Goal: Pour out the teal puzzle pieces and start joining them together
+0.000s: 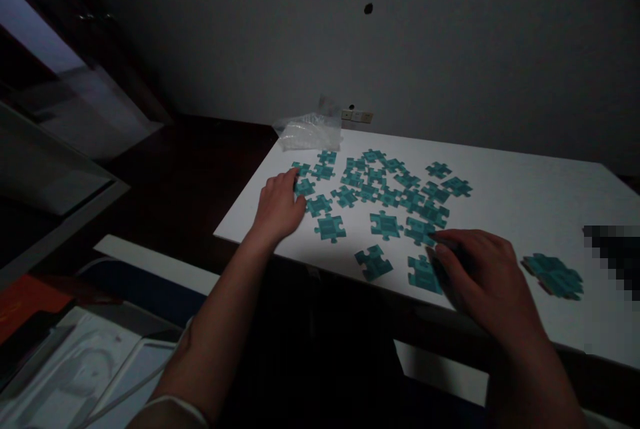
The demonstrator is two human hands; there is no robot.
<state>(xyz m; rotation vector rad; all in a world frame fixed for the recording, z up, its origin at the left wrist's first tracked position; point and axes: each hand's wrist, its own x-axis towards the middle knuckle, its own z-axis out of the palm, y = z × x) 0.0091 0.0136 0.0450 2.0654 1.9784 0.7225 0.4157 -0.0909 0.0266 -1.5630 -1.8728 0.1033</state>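
Note:
Several teal jigsaw puzzle pieces (369, 192) lie flat and scattered on a white tabletop (520, 205). My left hand (277, 207) rests at the left of the scatter, its fingertips on a teal piece (304, 187). My right hand (475, 275) curves over the front of the scatter, with its fingertips at a teal piece (419, 231) and just above another (424, 274). Its thumb side is dark, so I cannot tell whether it holds anything. To its right lies a thicker clump of teal pieces (553, 276).
A crumpled clear plastic bag (309, 132) sits at the table's back corner, beneath a wall socket plate (357, 116). A dark wooden surface (190, 169) lies left of the table. Pale objects (75, 369) sit lower left. A pixelated patch (613, 262) covers the right edge.

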